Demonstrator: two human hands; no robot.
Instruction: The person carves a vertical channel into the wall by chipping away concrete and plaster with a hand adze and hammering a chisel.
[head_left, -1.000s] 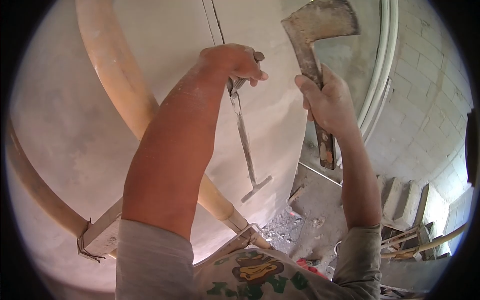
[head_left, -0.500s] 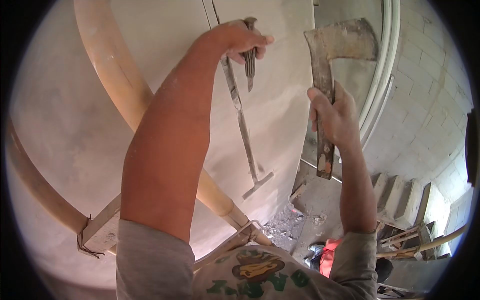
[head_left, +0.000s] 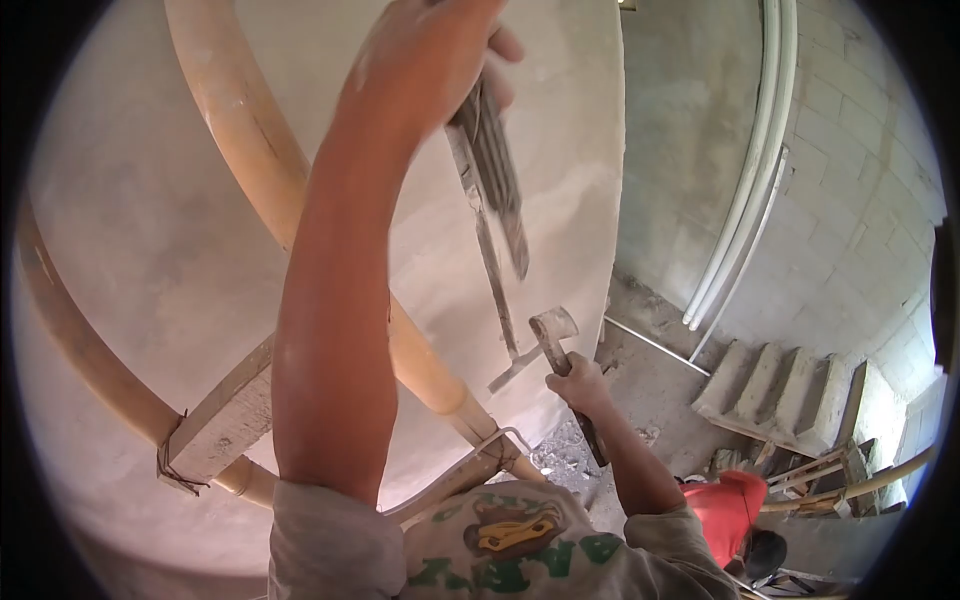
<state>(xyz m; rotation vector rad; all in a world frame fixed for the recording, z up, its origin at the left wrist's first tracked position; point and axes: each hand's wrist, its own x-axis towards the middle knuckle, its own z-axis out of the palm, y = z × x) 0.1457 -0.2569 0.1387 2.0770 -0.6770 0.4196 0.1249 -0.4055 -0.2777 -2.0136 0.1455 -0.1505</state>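
My left hand (head_left: pixel 440 60) is raised at the top of the view against the plastered wall, its fingers closed round a ribbed metal chisel (head_left: pixel 502 185). The chisel's tip points down and slightly right; whether it touches the wall I cannot tell. Behind it a narrow groove (head_left: pixel 490 270) runs down the wall to a short crosswise cut (head_left: pixel 516 371). Lower right, my right hand (head_left: pixel 582 383) grips a worn hatchet (head_left: pixel 553 328) by its handle, with the head up and tilted left. The upper part of the left hand is cut off by the frame.
Curved bamboo poles (head_left: pixel 235 110) and a wooden beam (head_left: pixel 222 425) stand close on the left. Rubble (head_left: pixel 568 462) lies on the floor below. A person in a red top (head_left: pixel 722 515) is at lower right, near concrete steps (head_left: pixel 775 400). White pipes (head_left: pixel 745 210) run along the right wall.
My left hand has moved up with the chisel, which appears larger and more slanted. My right hand has lowered the hatchet down and left. The person in red shows more.
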